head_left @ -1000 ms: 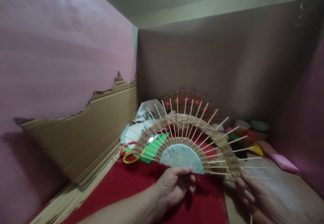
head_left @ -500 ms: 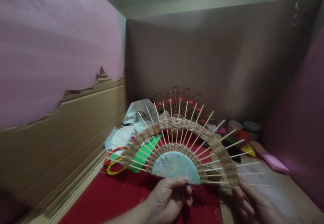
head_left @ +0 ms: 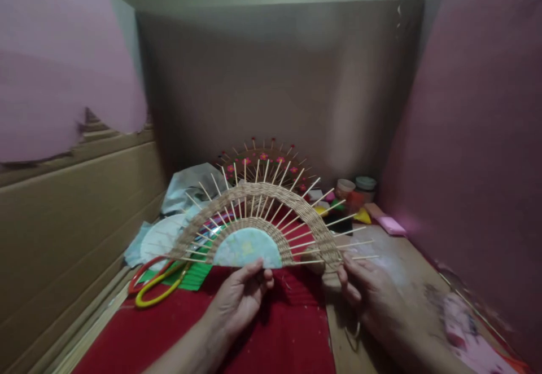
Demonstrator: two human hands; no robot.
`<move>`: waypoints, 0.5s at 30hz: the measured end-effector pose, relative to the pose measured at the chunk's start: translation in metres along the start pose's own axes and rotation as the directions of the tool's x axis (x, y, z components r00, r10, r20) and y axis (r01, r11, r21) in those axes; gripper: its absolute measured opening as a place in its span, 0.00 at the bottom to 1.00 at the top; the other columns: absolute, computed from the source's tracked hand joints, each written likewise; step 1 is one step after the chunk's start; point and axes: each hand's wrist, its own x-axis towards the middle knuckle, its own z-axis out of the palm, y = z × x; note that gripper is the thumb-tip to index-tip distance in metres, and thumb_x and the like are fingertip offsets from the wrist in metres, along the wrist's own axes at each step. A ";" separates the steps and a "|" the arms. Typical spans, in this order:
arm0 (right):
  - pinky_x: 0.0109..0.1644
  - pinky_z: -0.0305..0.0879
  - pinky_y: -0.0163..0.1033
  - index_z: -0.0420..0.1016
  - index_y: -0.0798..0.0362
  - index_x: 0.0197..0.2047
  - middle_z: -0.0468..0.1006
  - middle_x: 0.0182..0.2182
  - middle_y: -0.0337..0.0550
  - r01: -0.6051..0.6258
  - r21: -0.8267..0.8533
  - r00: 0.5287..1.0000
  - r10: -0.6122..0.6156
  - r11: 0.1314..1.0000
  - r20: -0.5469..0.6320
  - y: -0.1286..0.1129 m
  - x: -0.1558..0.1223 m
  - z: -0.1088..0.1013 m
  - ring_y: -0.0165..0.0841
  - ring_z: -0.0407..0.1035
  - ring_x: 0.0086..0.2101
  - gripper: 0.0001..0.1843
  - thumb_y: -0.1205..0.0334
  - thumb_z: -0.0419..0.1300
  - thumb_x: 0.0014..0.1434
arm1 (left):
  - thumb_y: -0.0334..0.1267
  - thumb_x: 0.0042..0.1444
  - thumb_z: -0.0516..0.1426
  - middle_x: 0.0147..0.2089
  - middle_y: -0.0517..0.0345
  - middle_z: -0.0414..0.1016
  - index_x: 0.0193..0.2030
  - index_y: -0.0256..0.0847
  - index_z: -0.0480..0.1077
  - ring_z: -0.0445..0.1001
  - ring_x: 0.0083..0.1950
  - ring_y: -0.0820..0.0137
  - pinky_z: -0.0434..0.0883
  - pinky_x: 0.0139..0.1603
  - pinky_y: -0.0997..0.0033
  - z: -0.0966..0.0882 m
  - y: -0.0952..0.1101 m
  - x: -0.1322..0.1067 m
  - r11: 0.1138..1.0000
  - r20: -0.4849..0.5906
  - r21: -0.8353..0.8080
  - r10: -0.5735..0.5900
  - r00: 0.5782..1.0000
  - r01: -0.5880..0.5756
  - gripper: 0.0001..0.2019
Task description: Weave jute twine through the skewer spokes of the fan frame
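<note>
I hold up a half-round woven fan piece (head_left: 258, 216): a pale blue-green half disc at its base, two bands of tan weave, and thin wooden sticks fanning outward. My left hand (head_left: 241, 298) is closed on the bottom edge of the half disc. My right hand (head_left: 366, 295) pinches the lower right end of the outer woven band. Behind it, a second fan piece (head_left: 262, 162) with pink flowers and red-tipped sticks leans on the back wall.
A red cloth (head_left: 275, 334) covers the table, with bare wood (head_left: 393, 261) at the right. Scissors with red and yellow handles (head_left: 154, 286), green paper (head_left: 195, 275) and a white plate (head_left: 163, 238) lie at left. Small pots (head_left: 355, 188) and a pink block (head_left: 392, 225) sit at back right. Cardboard walls enclose the space.
The view has swung right, so everything sits further left in frame. Both hands keep the same hold on the woven fan piece.
</note>
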 end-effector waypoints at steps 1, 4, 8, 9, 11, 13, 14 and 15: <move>0.16 0.40 0.27 0.64 0.58 0.20 0.62 0.15 0.34 0.008 -0.016 1.000 -0.007 1.000 0.016 -0.001 0.000 0.000 0.17 0.47 0.13 0.16 0.57 0.63 0.48 | 0.18 0.50 0.52 0.22 0.55 0.70 0.27 0.32 0.67 0.71 0.22 0.72 0.71 0.22 0.74 0.001 0.001 0.001 1.000 0.001 0.010 -0.002 1.000 0.002 0.08; 0.17 0.40 0.28 0.65 0.58 0.20 0.63 0.16 0.34 0.053 -0.047 0.998 -0.052 0.997 0.038 -0.001 -0.001 0.000 0.18 0.48 0.14 0.16 0.56 0.62 0.50 | 0.19 0.52 0.51 0.23 0.55 0.70 0.27 0.32 0.67 0.71 0.22 0.73 0.73 0.23 0.74 0.003 0.002 0.000 1.000 -0.008 0.026 -0.007 1.000 0.007 0.08; 0.17 0.40 0.29 0.66 0.58 0.20 0.64 0.16 0.35 0.099 -0.080 0.993 -0.093 0.992 0.074 0.001 -0.001 0.000 0.18 0.48 0.14 0.18 0.55 0.59 0.53 | 0.20 0.54 0.50 0.24 0.55 0.70 0.28 0.32 0.66 0.71 0.22 0.73 0.73 0.22 0.75 0.006 0.000 -0.003 0.999 -0.019 0.033 -0.004 1.000 0.005 0.09; 0.18 0.40 0.29 0.66 0.58 0.19 0.64 0.16 0.35 0.097 -0.089 0.992 -0.090 0.991 0.084 0.001 -0.001 0.000 0.18 0.48 0.14 0.18 0.55 0.59 0.54 | 0.20 0.54 0.49 0.24 0.55 0.69 0.29 0.32 0.66 0.71 0.22 0.74 0.73 0.22 0.76 0.007 0.000 -0.003 0.999 -0.021 0.034 -0.008 1.000 0.009 0.09; 0.18 0.40 0.30 0.67 0.58 0.20 0.64 0.16 0.35 0.093 -0.092 0.991 -0.083 0.991 0.104 0.001 -0.001 -0.001 0.18 0.47 0.14 0.17 0.56 0.58 0.54 | 0.20 0.54 0.49 0.24 0.56 0.69 0.29 0.33 0.66 0.71 0.22 0.74 0.73 0.21 0.76 0.008 0.000 -0.002 0.999 -0.036 0.035 -0.012 0.999 0.014 0.08; 0.18 0.40 0.30 0.67 0.58 0.20 0.64 0.16 0.35 0.098 -0.084 0.989 -0.088 0.992 0.119 0.000 -0.001 -0.001 0.19 0.48 0.14 0.17 0.56 0.58 0.54 | 0.21 0.55 0.49 0.24 0.57 0.69 0.30 0.33 0.66 0.71 0.22 0.75 0.73 0.22 0.77 0.007 0.001 -0.001 0.999 -0.044 0.042 -0.010 0.999 0.012 0.08; 0.18 0.40 0.30 0.68 0.58 0.20 0.64 0.16 0.35 0.100 -0.084 0.989 -0.090 0.991 0.117 0.000 0.000 -0.001 0.19 0.48 0.14 0.16 0.56 0.58 0.54 | 0.21 0.55 0.49 0.24 0.56 0.69 0.30 0.33 0.66 0.71 0.22 0.75 0.73 0.22 0.77 0.007 0.002 0.000 0.999 -0.039 0.049 -0.009 0.999 0.011 0.08; 0.18 0.40 0.30 0.68 0.58 0.20 0.64 0.16 0.35 0.101 -0.092 0.990 -0.090 0.991 0.112 -0.001 0.000 -0.001 0.19 0.48 0.14 0.16 0.56 0.58 0.54 | 0.21 0.56 0.48 0.24 0.56 0.69 0.30 0.33 0.65 0.71 0.22 0.75 0.73 0.23 0.77 0.006 0.002 0.001 0.998 -0.030 0.058 -0.008 1.000 0.009 0.09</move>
